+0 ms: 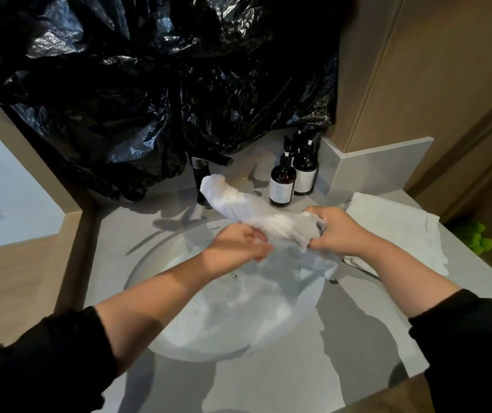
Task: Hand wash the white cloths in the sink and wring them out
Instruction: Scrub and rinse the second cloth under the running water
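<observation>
A white cloth (238,201), rolled into a thick twisted bundle, hangs above the round sink (149,263). My right hand (337,231) grips the bundle's near end, fingers curled round it. My left hand (241,242) holds the bundle from the left, just below its middle, with the fingers wrapped under it. The far end of the cloth sticks up toward the faucet (201,171). More white cloth (268,293) lies in the basin beneath the hands. Another white cloth (399,228) lies spread flat on the counter to the right of the sink.
Two dark pump bottles (283,183) stand on the grey counter (358,347) behind the sink, right of the faucet. Black plastic sheeting (149,84) covers the wall behind. A wooden panel rises at the right, a wooden ledge at the left. Something green (477,239) lies past the counter's right edge.
</observation>
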Demonstrator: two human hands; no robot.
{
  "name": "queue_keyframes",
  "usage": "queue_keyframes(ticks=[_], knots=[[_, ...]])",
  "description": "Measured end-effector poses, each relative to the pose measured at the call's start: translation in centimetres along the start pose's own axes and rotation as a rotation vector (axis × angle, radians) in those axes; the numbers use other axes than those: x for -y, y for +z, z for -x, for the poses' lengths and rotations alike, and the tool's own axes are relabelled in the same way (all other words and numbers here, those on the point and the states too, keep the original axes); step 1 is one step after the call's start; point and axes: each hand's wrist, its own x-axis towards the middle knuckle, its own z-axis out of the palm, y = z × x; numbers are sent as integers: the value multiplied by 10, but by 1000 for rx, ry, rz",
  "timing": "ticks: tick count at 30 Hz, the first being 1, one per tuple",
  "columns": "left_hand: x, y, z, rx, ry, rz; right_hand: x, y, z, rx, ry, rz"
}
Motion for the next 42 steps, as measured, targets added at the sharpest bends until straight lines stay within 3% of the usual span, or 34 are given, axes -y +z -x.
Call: queue_keyframes(ticks=[2, 4, 5, 6, 10, 13, 16, 19, 21, 24, 27, 31, 35, 38, 42], knots=[[11, -10, 12, -271, 254, -398, 5, -9, -5, 50, -19, -36], [12, -17, 18, -555, 730, -726, 11, -13, -9, 87, -27, -68], [7, -17, 18, -607, 887, -832, 14, -13, -12, 101, -33, -72], [3, -16, 13, -615, 934, -935, 16, -12, -14, 116, -42, -70], [-34, -13, -7, -438, 631, -1278, 22, -3, -21, 159, -74, -54], [-41, -13, -15, -253, 404, -1371, 24, 4, -21, 160, -93, -24], [-28, -7, -8, -177, 329, -1348, 19, 10, -23, 335, -28, -43], [-4, -2, 3, -154, 284, -1299, 7, 18, -30, 623, 35, -149], [16, -7, 6, -201, 346, -1270, -3, 29, -38, 742, 78, -437], [35, -25, 4, -246, 480, -1217, -5, 44, -50, 658, 424, -888], [42, -40, -1, -348, 627, -1148, -6, 64, -62, 568, 552, -1049], [43, -57, -11, -408, 767, -1073, 6, 83, -73, 744, 637, -1213], [51, -70, -18, -335, 829, -1226, 9, 91, -74, 983, 493, -1167], [56, -75, -28, -315, 870, -1304, 2, 98, -72, 1071, 443, -1137], [72, -81, -43, -172, 901, -1482, -4, 101, -69, 1191, 240, -900]])
